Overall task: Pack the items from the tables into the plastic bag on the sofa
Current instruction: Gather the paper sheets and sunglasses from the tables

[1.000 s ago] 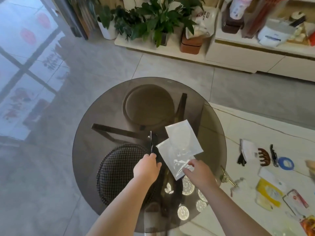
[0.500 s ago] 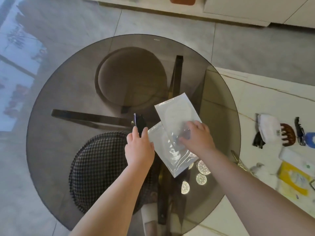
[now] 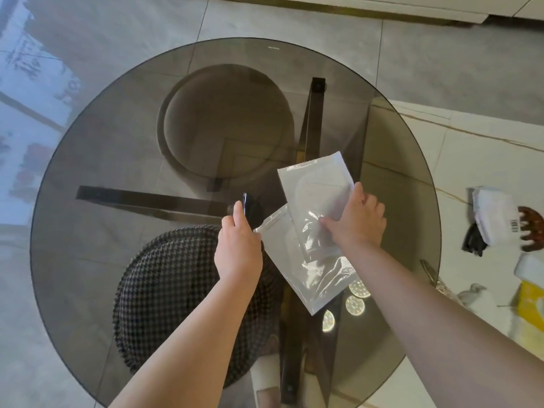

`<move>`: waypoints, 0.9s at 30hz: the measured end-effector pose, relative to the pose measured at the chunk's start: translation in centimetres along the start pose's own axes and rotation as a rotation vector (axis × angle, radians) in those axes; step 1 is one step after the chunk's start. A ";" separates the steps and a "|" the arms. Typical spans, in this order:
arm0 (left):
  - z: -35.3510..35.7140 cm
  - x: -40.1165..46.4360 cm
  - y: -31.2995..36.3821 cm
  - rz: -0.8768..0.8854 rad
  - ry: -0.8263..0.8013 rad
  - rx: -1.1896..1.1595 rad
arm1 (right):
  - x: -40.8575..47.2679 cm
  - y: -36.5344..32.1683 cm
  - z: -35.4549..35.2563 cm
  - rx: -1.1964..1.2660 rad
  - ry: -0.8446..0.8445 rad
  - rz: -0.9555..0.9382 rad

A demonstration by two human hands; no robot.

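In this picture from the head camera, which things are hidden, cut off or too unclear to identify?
- Plastic bag and sofa: outside the head view.
- Dark object in the left hand: the hand covers most of it, so what it is stays unclear.
- Lower packet: partly under the upper packet and the right hand; its print is too small to read.
- Yellow item on the white table: cut by the right edge.

The small black item (image 3: 250, 208) in the left hand (image 3: 238, 250) is mostly hidden behind its fingers; what it is cannot be told. Right of the round glass table (image 3: 117, 136), the brown claw hair clip (image 3: 531, 228) and yellow packet (image 3: 531, 307) are cut by the frame's edge.
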State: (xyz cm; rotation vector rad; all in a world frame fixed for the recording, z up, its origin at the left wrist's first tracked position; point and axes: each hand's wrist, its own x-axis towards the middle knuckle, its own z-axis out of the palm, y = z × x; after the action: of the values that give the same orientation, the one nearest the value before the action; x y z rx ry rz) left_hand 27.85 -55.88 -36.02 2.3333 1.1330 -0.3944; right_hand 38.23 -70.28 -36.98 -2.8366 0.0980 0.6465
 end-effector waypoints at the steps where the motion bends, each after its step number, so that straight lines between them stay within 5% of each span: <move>1: 0.0 0.0 0.0 -0.016 -0.011 -0.010 | 0.0 0.0 0.0 -0.004 -0.001 0.019; 9: -0.2 -1.8 -0.9 -0.231 -0.104 -0.169 | -1.9 0.7 0.3 0.081 -0.088 0.018; 18: 0.5 -5.2 -2.1 -0.375 -0.158 -0.444 | -7.1 3.8 1.1 -0.161 -0.169 -0.307; 27: 0.7 -5.3 -1.6 -0.360 -0.207 -0.580 | -8.8 2.2 1.8 0.177 -0.208 0.161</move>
State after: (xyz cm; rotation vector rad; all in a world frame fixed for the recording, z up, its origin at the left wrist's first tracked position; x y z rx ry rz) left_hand 23.34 -58.85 -34.63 1.5588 1.3486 -0.3624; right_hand 29.33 -71.84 -35.18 -2.5932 0.3336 0.9149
